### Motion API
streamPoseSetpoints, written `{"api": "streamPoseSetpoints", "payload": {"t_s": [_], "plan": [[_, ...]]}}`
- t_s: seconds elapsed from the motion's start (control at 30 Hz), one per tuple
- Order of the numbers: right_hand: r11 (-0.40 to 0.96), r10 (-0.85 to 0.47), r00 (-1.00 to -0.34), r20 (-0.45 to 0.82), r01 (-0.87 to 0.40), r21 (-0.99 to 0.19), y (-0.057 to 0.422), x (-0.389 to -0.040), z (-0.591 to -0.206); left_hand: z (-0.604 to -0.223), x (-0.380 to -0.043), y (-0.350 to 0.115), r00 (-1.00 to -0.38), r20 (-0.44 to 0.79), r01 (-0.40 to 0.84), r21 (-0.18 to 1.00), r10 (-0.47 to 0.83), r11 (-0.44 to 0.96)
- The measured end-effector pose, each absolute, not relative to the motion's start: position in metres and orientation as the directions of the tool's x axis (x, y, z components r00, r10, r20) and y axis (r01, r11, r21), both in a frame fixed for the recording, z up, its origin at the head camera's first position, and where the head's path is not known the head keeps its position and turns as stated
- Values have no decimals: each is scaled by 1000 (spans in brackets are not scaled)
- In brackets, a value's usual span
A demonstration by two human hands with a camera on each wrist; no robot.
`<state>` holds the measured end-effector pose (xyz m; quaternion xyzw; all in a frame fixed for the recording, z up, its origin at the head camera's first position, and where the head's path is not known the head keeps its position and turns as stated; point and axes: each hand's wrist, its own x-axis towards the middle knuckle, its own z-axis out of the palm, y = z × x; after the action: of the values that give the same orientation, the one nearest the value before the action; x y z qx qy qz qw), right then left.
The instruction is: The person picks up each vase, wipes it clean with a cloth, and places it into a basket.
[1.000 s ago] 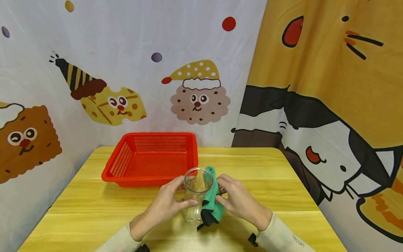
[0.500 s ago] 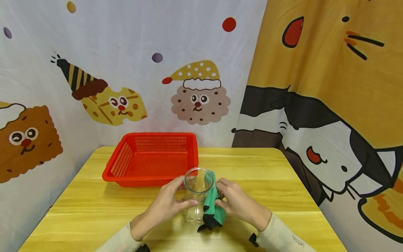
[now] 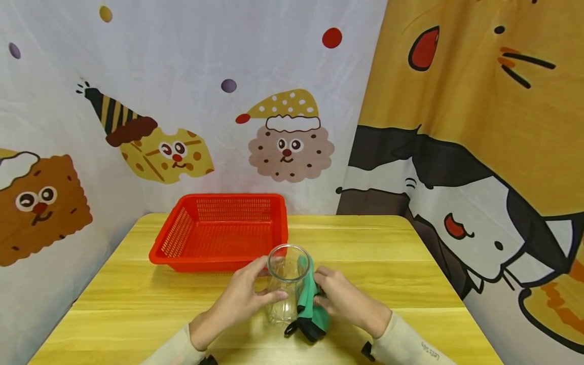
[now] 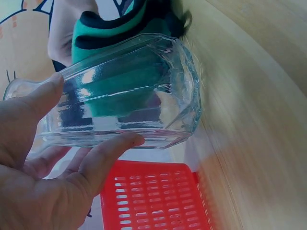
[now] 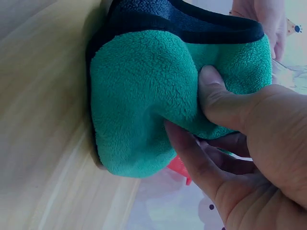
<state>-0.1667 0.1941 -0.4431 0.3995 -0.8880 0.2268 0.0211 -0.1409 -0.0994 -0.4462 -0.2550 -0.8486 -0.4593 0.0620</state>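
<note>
A clear glass vase point(image 3: 286, 284) with a wide round rim stands upright at the front middle of the table. My left hand point(image 3: 244, 294) grips its left side, thumb at the front and fingers round the back; the left wrist view shows the faceted glass point(image 4: 129, 96) between them. Against the vase's right side lies a green cloth with black edging point(image 3: 315, 309). My right hand point(image 3: 349, 299) pinches a fold of it between thumb and fingers. Up close in the right wrist view, the cloth point(image 5: 139, 96) looks fluffy and bunched, with a dark inner side.
A red plastic basket point(image 3: 219, 258) with slotted walls stands behind the left hand, on the wooden table point(image 3: 388, 253). A printed curtain point(image 3: 283, 50) hangs right behind the table's back edge.
The right hand and the cloth have slid a little downward along the vase's side, and the cloth's upper end sits lower. The left hand and the vase have stayed in place.
</note>
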Motion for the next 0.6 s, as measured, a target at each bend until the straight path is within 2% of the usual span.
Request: {"api": "streamPoseSetpoints", "payload": {"t_s": [0.2,0.6], "plan": [[595,-710,-689,146,-697,-401,195,-166,-449,-446,-139,-98,-870,325,475,755,371,452],[603,-696,-713,86,-646,-468,196,-166,-459,-446,-139,-97,-872,325,474,745,365,469]]}}
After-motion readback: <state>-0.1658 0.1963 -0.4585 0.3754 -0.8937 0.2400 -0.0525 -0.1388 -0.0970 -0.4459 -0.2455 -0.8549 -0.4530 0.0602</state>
